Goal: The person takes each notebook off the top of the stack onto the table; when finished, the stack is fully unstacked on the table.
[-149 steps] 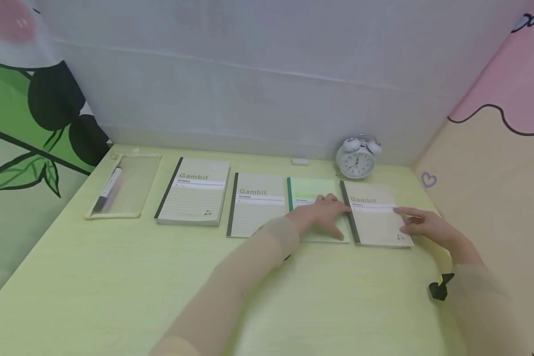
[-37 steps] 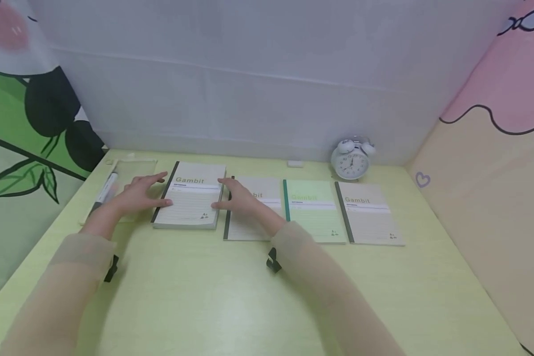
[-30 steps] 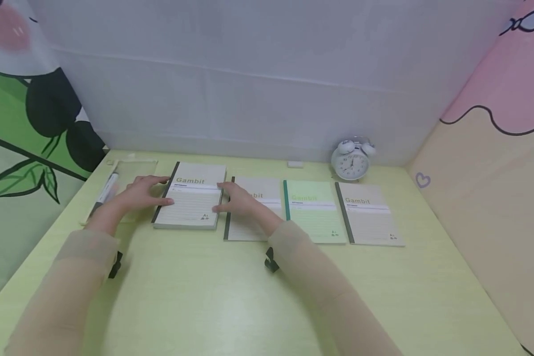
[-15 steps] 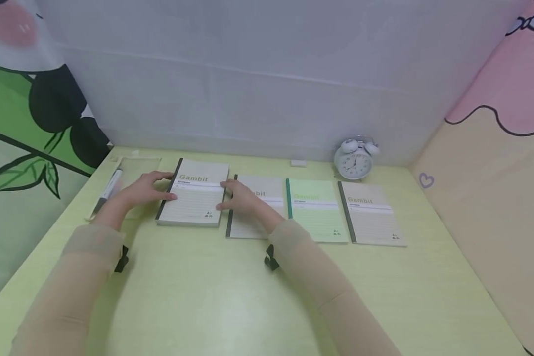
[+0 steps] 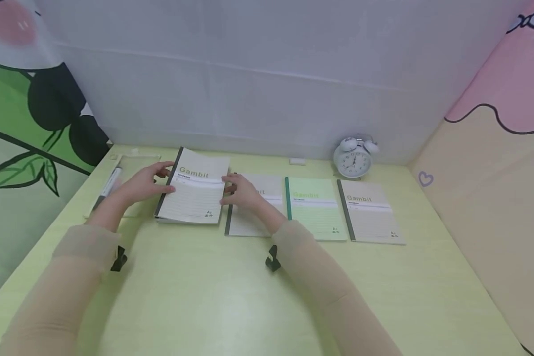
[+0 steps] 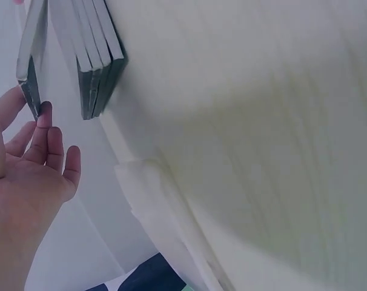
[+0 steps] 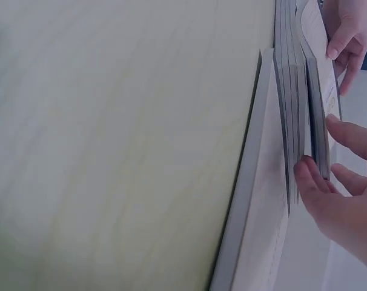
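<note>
Both hands hold the top "Gambit" notebook (image 5: pixel 196 195) by its sides, raised at its far end above the stack of notebooks (image 6: pixel 95 36). My left hand (image 5: pixel 140 187) pinches its dark spine, thumb on the cover and fingers beneath. At the opposite edge, my right hand (image 5: pixel 244 194) grips it the same way; in the right wrist view its fingers (image 7: pixel 314 182) reach into the gap above the stack (image 7: pixel 289 91). To the right lie a white notebook (image 5: pixel 249 225), partly hidden by the right hand, a green notebook (image 5: pixel 316 217) and another white notebook (image 5: pixel 374 217).
A pale mesh pouch (image 5: pixel 144 163) with a marker (image 5: pixel 109 187) lies at the left, partly behind the left arm. A white alarm clock (image 5: pixel 353 158) and a small white block (image 5: pixel 297 161) stand along the back wall. Painted walls flank the table (image 5: pixel 231 296).
Five seconds ago the hands were at the green and rightmost notebooks. They since came to the left stack, and in the last half second its top notebook has risen off those below.
</note>
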`<control>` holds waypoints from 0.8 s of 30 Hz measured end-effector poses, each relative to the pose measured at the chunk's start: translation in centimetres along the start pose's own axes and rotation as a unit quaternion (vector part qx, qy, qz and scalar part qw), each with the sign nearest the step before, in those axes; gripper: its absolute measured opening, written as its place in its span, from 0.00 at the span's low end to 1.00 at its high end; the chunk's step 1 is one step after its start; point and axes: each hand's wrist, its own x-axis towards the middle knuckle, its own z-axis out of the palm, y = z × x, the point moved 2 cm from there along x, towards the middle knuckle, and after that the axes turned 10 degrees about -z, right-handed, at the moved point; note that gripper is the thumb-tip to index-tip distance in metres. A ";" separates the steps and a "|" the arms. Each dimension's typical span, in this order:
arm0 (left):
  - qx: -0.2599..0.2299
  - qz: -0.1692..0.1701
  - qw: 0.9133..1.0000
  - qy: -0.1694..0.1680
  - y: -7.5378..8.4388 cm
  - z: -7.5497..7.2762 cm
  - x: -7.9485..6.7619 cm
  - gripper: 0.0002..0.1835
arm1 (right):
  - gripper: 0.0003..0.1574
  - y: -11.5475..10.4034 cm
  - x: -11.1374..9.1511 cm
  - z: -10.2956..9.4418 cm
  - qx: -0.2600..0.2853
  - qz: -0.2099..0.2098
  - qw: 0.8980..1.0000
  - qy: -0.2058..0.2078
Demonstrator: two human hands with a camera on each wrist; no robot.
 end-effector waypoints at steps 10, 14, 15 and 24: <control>0.008 0.004 1.000 0.010 1.9 -0.8 -1.7 0.42 | 0.45 -1.0 -0.9 -1.0 0.034 -0.011 0.998 0.045; 0.010 0.000 1.000 0.011 2.6 -1.3 -2.6 0.44 | 0.44 -1.9 -1.5 -1.5 0.041 -0.014 0.998 0.050; 0.011 0.001 1.000 0.012 2.7 -1.4 -2.8 0.44 | 0.44 -2.1 -1.6 -1.6 0.045 -0.012 0.998 0.051; 0.020 0.028 0.999 0.025 3.7 -2.0 -5.0 0.43 | 0.37 -4.0 -3.1 -2.2 0.070 0.025 0.996 0.058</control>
